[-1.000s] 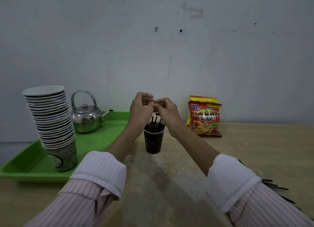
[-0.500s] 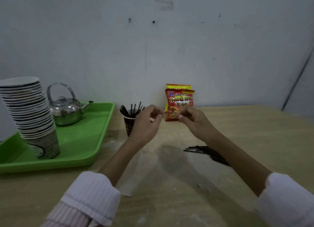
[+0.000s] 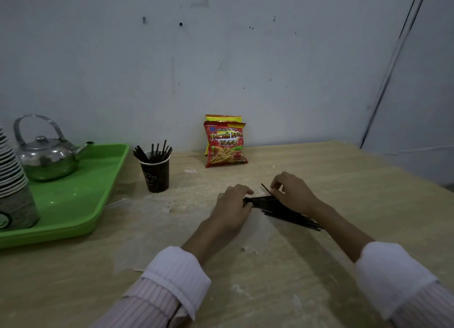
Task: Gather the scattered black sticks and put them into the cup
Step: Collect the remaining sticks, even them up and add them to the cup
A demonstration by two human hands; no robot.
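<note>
Partly, both hands [image 3: 232, 204] hide the black sticks [image 3: 290, 213] beneath them.

Wooden table [image 3: 319, 170]: green tray [image 3: 81, 204], cup [image 3: 156, 174], snack packets [image 3: 224, 143], black sticks [image 3: 287, 211].

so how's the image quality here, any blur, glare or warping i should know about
Head view: dim, flat light with soft shadows under both forearms; the left hand and right hand look slightly smeared over the pile of thin black sticks; bright glare spots on the shiny steel kettle; wide-angle bending tilts the wall corner line at right.
</note>
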